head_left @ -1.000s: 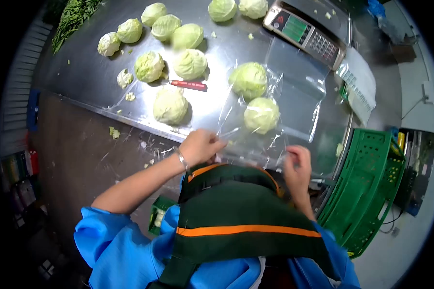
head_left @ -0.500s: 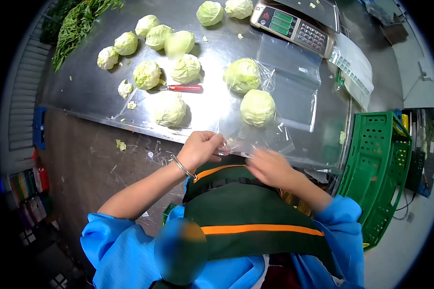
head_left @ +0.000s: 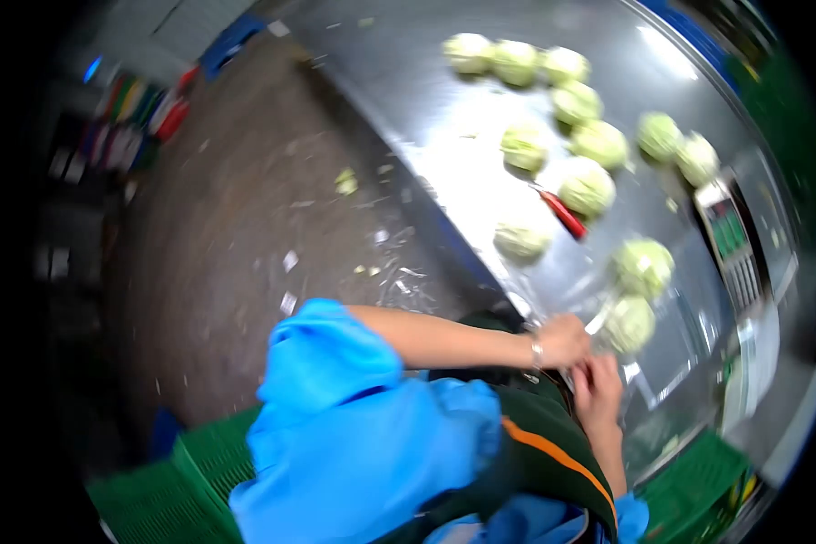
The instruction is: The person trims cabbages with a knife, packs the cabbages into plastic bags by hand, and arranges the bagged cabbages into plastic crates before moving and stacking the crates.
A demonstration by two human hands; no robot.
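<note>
My left hand (head_left: 563,341), with a bracelet at the wrist, is closed on the gathered end of a clear plastic bag (head_left: 597,319) at the table's edge. My right hand (head_left: 597,388) is pinched against the left one at the same bag end. Just beyond them, one cabbage (head_left: 628,324) and another cabbage (head_left: 645,267) lie in the thin film. Motion blur hides where the bag ends. Nearby, a loose cabbage (head_left: 522,234) sits beside a red-handled knife (head_left: 564,216), its blade pointing toward more cabbages.
Several cabbages (head_left: 598,143) stand across the metal table (head_left: 399,68). A digital scale (head_left: 733,238) is at the right, with flat clear plastic sheets (head_left: 675,363) before it. Green crates (head_left: 181,485) are at lower left and a green crate (head_left: 698,485) at lower right. Scraps litter the floor (head_left: 236,190).
My head view has swung left and turned, so the table now appears at upper right. My hands have come together at the bag's end; before, they were apart along it.
</note>
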